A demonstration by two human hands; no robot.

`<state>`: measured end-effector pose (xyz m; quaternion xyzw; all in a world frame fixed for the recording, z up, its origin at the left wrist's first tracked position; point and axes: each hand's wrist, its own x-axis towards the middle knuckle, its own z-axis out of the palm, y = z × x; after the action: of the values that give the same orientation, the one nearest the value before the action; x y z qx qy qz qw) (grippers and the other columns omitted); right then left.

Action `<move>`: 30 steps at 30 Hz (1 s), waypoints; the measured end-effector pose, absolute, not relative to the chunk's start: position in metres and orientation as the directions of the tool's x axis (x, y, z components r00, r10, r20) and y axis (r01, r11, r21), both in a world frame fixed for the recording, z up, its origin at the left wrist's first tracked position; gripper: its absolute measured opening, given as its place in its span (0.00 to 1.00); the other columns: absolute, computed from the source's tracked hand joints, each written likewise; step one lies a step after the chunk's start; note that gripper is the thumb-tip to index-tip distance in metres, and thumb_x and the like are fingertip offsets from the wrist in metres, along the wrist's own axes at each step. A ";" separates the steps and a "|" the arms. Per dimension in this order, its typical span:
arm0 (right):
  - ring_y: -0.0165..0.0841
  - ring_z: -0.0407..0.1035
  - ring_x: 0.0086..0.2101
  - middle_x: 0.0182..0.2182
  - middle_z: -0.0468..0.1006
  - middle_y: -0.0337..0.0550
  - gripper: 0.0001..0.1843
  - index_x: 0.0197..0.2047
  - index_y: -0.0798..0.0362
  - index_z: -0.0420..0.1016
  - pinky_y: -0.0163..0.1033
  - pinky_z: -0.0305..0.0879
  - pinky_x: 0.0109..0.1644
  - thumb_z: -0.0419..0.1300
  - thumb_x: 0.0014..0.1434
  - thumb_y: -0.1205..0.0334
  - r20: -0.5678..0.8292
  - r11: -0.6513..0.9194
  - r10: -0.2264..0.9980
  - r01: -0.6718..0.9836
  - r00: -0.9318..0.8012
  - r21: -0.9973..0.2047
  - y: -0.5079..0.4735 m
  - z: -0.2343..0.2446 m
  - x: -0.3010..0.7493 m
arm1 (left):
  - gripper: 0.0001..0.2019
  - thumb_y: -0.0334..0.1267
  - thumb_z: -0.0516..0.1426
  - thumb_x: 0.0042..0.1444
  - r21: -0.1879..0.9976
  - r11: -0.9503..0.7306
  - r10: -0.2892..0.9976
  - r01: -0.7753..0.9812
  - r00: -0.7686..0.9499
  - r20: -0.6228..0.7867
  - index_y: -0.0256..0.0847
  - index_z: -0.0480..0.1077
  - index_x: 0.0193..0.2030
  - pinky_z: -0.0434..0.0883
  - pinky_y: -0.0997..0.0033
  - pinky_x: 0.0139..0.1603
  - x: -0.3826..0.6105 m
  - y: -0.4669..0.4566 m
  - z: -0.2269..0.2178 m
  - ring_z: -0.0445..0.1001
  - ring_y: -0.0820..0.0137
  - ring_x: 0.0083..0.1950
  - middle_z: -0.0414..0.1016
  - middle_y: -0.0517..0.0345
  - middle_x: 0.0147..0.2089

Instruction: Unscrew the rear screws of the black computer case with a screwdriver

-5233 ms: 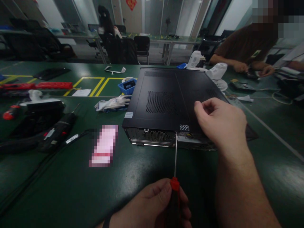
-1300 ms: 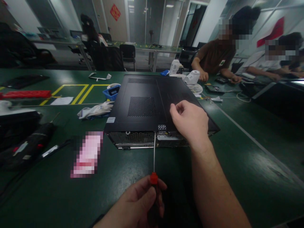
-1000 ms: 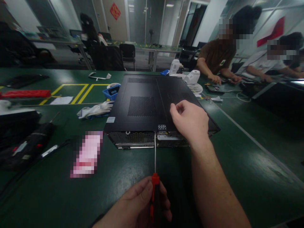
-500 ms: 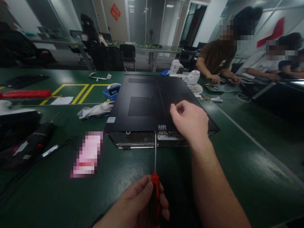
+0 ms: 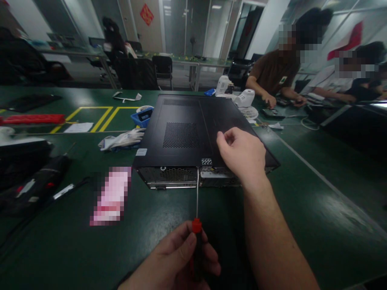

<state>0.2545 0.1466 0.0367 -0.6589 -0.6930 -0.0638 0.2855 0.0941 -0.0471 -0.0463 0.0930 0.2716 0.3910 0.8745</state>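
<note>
A black computer case (image 5: 187,129) lies flat on the green table (image 5: 302,209), its rear panel facing me. My left hand (image 5: 178,257) is closed around the red and black handle of a long screwdriver (image 5: 196,209). The thin metal shaft points away from me and its tip touches the rear panel just below the case's top edge. My right hand (image 5: 242,155) rests on the near right part of the case's top, fingers curled in a loose fist. What those fingers hold, if anything, is hidden.
White gloves (image 5: 121,140) and a blue tray (image 5: 142,117) lie left of the case. A black electric screwdriver (image 5: 36,185) and a pink blurred card (image 5: 110,197) sit at near left. Small white fans (image 5: 246,100) stand behind the case. Other people work at the far right.
My left hand has shifted its fingers on the screwdriver handle, turning it slightly. Case and right hand stay put. Since the oldest frame the view has pulled back and turned right.
</note>
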 end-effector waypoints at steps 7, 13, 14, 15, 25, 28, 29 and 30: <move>0.38 0.70 0.32 0.30 0.81 0.43 0.17 0.31 0.48 0.76 0.40 0.48 0.32 0.56 0.65 0.47 0.476 0.124 0.879 0.948 0.033 -0.295 0.147 0.037 0.254 | 0.15 0.48 0.60 0.65 0.330 0.714 0.695 -0.618 0.565 -0.444 0.39 0.76 0.48 0.65 0.78 0.27 0.094 -0.044 -0.043 0.77 0.73 0.35 0.76 0.54 0.38; 0.38 0.71 0.33 0.31 0.81 0.43 0.17 0.32 0.48 0.77 0.40 0.51 0.33 0.56 0.65 0.47 0.475 0.127 0.880 0.948 0.029 -0.292 0.146 0.037 0.255 | 0.13 0.43 0.64 0.61 0.380 0.688 0.722 -0.618 0.531 -0.444 0.39 0.74 0.49 0.66 0.79 0.28 0.094 -0.046 -0.049 0.77 0.74 0.35 0.75 0.58 0.36; 0.39 0.71 0.33 0.31 0.81 0.43 0.18 0.32 0.48 0.77 0.40 0.51 0.33 0.55 0.65 0.47 0.474 0.127 0.880 0.948 0.028 -0.292 0.146 0.038 0.255 | 0.12 0.42 0.64 0.62 0.383 0.685 0.725 -0.620 0.531 -0.438 0.39 0.73 0.48 0.66 0.79 0.28 0.094 -0.047 -0.050 0.78 0.73 0.35 0.76 0.57 0.37; 0.39 0.71 0.33 0.31 0.81 0.44 0.18 0.32 0.48 0.77 0.41 0.52 0.33 0.55 0.65 0.47 0.471 0.125 0.882 0.948 0.029 -0.292 0.146 0.038 0.254 | 0.11 0.42 0.63 0.62 0.383 0.683 0.728 -0.622 0.533 -0.431 0.39 0.73 0.47 0.67 0.78 0.28 0.094 -0.047 -0.050 0.79 0.72 0.36 0.77 0.56 0.38; 0.38 0.70 0.32 0.31 0.80 0.44 0.18 0.32 0.48 0.76 0.41 0.50 0.33 0.55 0.66 0.46 0.471 0.125 0.882 0.951 0.025 -0.284 0.147 0.037 0.255 | 0.14 0.47 0.58 0.66 0.354 0.727 0.685 -0.589 0.577 -0.446 0.39 0.75 0.48 0.67 0.78 0.29 0.093 -0.045 -0.046 0.78 0.73 0.36 0.77 0.53 0.40; 0.38 0.70 0.32 0.31 0.81 0.43 0.18 0.32 0.48 0.76 0.40 0.49 0.33 0.55 0.66 0.47 0.476 0.124 0.879 0.952 0.026 -0.281 0.146 0.036 0.255 | 0.15 0.48 0.61 0.64 0.390 0.696 0.717 -0.603 0.549 -0.430 0.38 0.75 0.49 0.66 0.78 0.28 0.094 -0.046 -0.047 0.75 0.75 0.33 0.74 0.56 0.36; 0.38 0.70 0.32 0.31 0.81 0.43 0.18 0.32 0.48 0.76 0.40 0.50 0.33 0.55 0.66 0.47 0.476 0.125 0.879 0.952 0.025 -0.280 0.146 0.036 0.255 | 0.15 0.47 0.62 0.63 0.404 0.689 0.723 -0.602 0.538 -0.433 0.38 0.75 0.49 0.66 0.78 0.28 0.094 -0.046 -0.048 0.75 0.75 0.34 0.74 0.57 0.35; 0.38 0.70 0.32 0.31 0.80 0.43 0.18 0.32 0.48 0.76 0.40 0.50 0.33 0.55 0.66 0.47 0.476 0.125 0.879 0.952 0.025 -0.280 0.146 0.036 0.255 | 0.15 0.46 0.63 0.62 0.412 0.687 0.725 -0.598 0.531 -0.439 0.39 0.75 0.50 0.67 0.77 0.28 0.094 -0.046 -0.049 0.75 0.74 0.34 0.74 0.58 0.35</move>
<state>0.2547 0.1463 0.0365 -0.6584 -0.6953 -0.0648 0.2808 0.0944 -0.0462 -0.0494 0.1060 0.2993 0.3809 0.8684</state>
